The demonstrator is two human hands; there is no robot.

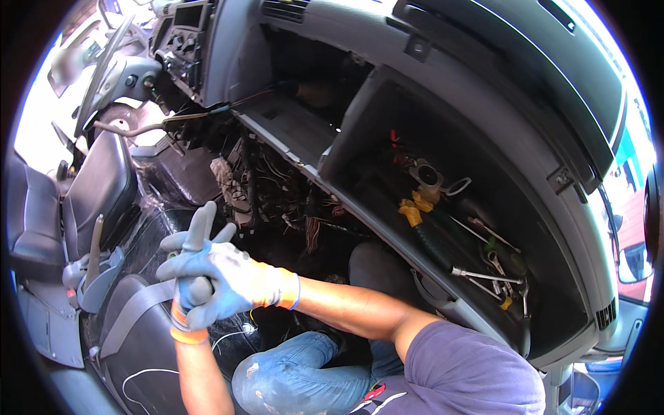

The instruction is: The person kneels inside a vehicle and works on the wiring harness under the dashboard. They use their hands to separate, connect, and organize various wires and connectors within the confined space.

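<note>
- Two gloved hands meet: the right hand overlaps the left hand, fingers entwined, some extended; how far either hand closes, I cannot tell.
- Grey-blue gloves with orange cuffs cover those fingers and touch each other.
- Shirt mark, red and white, lies below right of the fingers, too small to read.
- Dash screen, well above the fingers; any lettering is too small to tell.
- Black seat sits below left, its grey strap reaching just beside the fingers.
- Open room stretches above the fingers, with tangled wiring to the upper right.
- Compartment edge slants well right of the fingers; tools lie beyond it.
</note>
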